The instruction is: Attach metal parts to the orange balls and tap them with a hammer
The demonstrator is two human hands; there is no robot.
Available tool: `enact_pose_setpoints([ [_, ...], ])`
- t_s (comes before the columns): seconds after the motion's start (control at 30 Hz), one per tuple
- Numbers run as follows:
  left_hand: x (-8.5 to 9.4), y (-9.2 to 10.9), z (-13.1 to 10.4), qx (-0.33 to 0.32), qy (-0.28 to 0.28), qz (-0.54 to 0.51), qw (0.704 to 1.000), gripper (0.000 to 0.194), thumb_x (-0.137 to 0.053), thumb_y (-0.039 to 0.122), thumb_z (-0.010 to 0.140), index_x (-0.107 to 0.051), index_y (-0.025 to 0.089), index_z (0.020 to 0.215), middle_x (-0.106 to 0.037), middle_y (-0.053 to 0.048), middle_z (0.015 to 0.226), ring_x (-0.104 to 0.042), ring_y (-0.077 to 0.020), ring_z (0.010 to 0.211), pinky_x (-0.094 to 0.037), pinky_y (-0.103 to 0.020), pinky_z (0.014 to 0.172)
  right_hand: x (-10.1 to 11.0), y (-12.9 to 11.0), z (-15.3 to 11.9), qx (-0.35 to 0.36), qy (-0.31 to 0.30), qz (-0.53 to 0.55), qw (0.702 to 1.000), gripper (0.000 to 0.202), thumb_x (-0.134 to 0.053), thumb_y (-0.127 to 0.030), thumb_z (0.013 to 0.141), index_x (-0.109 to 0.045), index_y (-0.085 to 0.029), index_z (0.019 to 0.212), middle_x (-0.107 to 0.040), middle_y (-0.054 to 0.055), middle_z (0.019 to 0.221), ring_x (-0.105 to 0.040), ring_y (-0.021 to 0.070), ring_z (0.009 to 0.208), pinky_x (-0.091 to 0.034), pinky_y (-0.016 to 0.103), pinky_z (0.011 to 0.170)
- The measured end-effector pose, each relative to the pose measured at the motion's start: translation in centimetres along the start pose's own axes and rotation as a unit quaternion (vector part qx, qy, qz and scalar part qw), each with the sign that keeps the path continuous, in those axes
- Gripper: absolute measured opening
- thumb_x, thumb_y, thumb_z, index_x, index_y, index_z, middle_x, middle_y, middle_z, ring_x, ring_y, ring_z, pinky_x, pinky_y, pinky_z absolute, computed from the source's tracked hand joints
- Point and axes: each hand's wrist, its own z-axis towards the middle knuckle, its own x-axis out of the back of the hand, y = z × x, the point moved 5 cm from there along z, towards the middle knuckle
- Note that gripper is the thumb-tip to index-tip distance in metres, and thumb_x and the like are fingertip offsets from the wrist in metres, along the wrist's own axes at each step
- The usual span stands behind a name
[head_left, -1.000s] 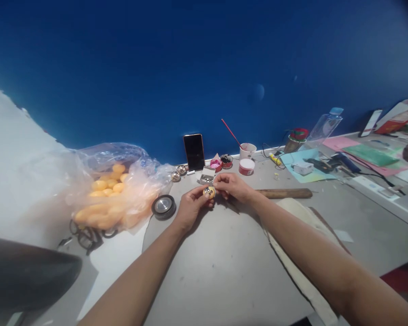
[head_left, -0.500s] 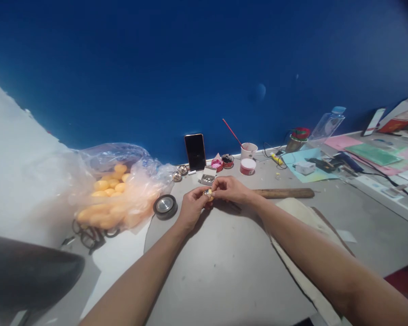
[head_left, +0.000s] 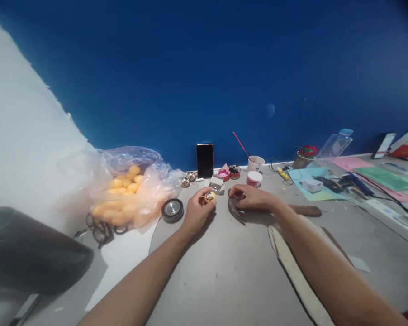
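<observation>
My left hand [head_left: 197,210] is closed around a small yellow ball [head_left: 210,197] with dark and shiny bits on its upper side, held just above the grey table. To the right, my right hand [head_left: 249,198] has its fingers curled at the head of a claw hammer [head_left: 237,213], which lies on the table. The hammer's wooden handle passes behind my right wrist and comes out on the far side. A small open box [head_left: 216,184] with shiny little pieces stands just beyond the ball.
A clear bag of yellow-orange balls [head_left: 124,185] lies at left, beside a round dark-rimmed metal object [head_left: 173,209]. A phone [head_left: 204,160] leans on the blue wall. Paper cups [head_left: 254,178] stand behind my right hand. A folded cream cloth [head_left: 292,262] lies under my right forearm.
My right hand has left the yellow ball and moved right to the hammer's head. The ball stays in my left hand. The camera view has shifted slightly.
</observation>
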Motion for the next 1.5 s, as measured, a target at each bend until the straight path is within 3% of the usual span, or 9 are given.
enact_pose_setpoints([
  [0.13, 0.3, 0.3, 0.0, -0.043, 0.033, 0.011, 0.998, 0.043, -0.082, 0.022, 0.066, -0.073, 0.020, 0.108, -0.070, -0.001, 0.086, -0.062, -0.0135, 0.073, -0.047, -0.024, 0.065, -0.1, 0.6, -0.5, -0.048, -0.038, -0.091, 0.994, 0.051, -0.081, -0.025, 0.065, -0.062, -0.022, 0.112, -0.072, 0.005, 0.102, -0.066, 0.0231, 0.088, -0.046, 0.031, 0.072],
  [0.23, 0.5, 0.1, 0.1, -0.042, 0.031, 0.027, 0.998, 0.042, -0.080, 0.019, 0.065, -0.074, 0.020, 0.107, -0.068, 0.000, 0.082, -0.060, -0.0135, 0.071, -0.047, -0.023, 0.064, -0.3, 0.8, -0.4, -0.084, -0.035, -0.160, 0.983, 0.041, -0.083, -0.031, 0.068, -0.061, -0.023, 0.101, -0.072, 0.005, 0.096, -0.065, 0.0234, 0.084, -0.039, 0.031, 0.066],
  [0.4, 0.5, -0.2, 0.0, -0.031, 0.027, 0.024, 0.999, 0.045, -0.081, 0.019, 0.067, -0.071, 0.020, 0.111, -0.070, -0.002, 0.089, -0.063, -0.0133, 0.074, -0.049, -0.022, 0.064, 0.0, -0.2, -0.5, -0.053, -0.015, -0.226, 0.973, 0.023, -0.077, -0.033, 0.077, -0.064, -0.022, 0.093, -0.075, 0.009, 0.100, -0.065, 0.0255, 0.086, -0.036, 0.033, 0.065],
  [0.67, 0.0, -0.9, -0.1, 0.002, 0.027, -0.004, 1.000, 0.043, -0.079, 0.017, 0.064, -0.070, 0.020, 0.106, -0.067, 0.001, 0.078, -0.061, -0.0124, 0.064, -0.050, -0.023, 0.059, 0.5, -1.7, -1.2, 0.066, 0.068, -0.047, 0.994, 0.028, -0.071, -0.034, 0.088, -0.079, -0.026, 0.113, -0.081, 0.009, 0.113, -0.073, 0.0294, 0.098, -0.056, 0.040, 0.085],
  [0.87, -0.2, -0.4, -0.2, 0.019, 0.035, -0.010, 0.999, 0.045, -0.078, 0.016, 0.062, -0.079, 0.016, 0.107, -0.063, 0.002, 0.068, -0.054, -0.0125, 0.058, -0.044, -0.025, 0.055, -0.1, -3.4, -1.7, 0.161, 0.251, -0.126, 0.946, 0.032, -0.071, -0.045, 0.092, -0.083, -0.026, 0.115, -0.081, 0.012, 0.122, -0.075, 0.0342, 0.105, -0.056, 0.047, 0.095],
  [1.0, -0.2, 0.3, -0.3, -0.020, 0.042, 0.011, 0.999, 0.041, -0.079, 0.013, 0.059, -0.086, 0.016, 0.099, -0.063, 0.000, 0.071, -0.054, -0.0137, 0.064, -0.043, -0.026, 0.058, -1.2, -4.2, -1.7, 0.156, 0.224, -0.219, 0.937, 0.033, -0.073, -0.042, 0.090, -0.082, -0.024, 0.116, -0.080, 0.014, 0.123, -0.074, 0.0364, 0.104, -0.055, 0.046, 0.090],
  [1.2, -0.4, 0.5, -0.3, -0.046, 0.027, 0.024, 0.998, 0.036, -0.078, 0.012, 0.059, -0.088, 0.019, 0.093, -0.064, 0.000, 0.075, -0.052, -0.0147, 0.065, -0.041, -0.028, 0.061, -0.6, -4.6, -2.4, 0.150, 0.268, -0.226, 0.925, 0.039, -0.068, -0.047, 0.095, -0.080, -0.019, 0.121, -0.079, 0.020, 0.116, -0.073, 0.0384, 0.101, -0.053, 0.049, 0.092],
  [1.37, -0.5, 0.4, -0.2, -0.058, 0.019, 0.045, 0.997, 0.032, -0.074, 0.012, 0.062, -0.087, 0.018, 0.091, -0.067, -0.003, 0.084, -0.056, -0.0157, 0.072, -0.043, -0.027, 0.063, -1.5, -5.1, -2.4, 0.173, 0.231, -0.259, 0.922, 0.034, -0.069, -0.045, 0.097, -0.081, -0.020, 0.116, -0.081, 0.019, 0.109, -0.075, 0.0340, 0.095, -0.054, 0.042, 0.080],
  [1.5, -0.6, 0.2, 0.0, -0.067, 0.003, 0.118, 0.991, 0.026, -0.073, 0.015, 0.066, -0.085, 0.017, 0.089, -0.064, -0.002, 0.082, -0.055, -0.0147, 0.073, -0.043, -0.026, 0.065, -1.4, -5.8, -3.2, 0.283, 0.331, -0.273, 0.858, 0.028, -0.066, -0.040, 0.100, -0.079, -0.018, 0.112, -0.082, 0.015, 0.102, -0.075, 0.0279, 0.084, -0.056, 0.038, 0.072],
])
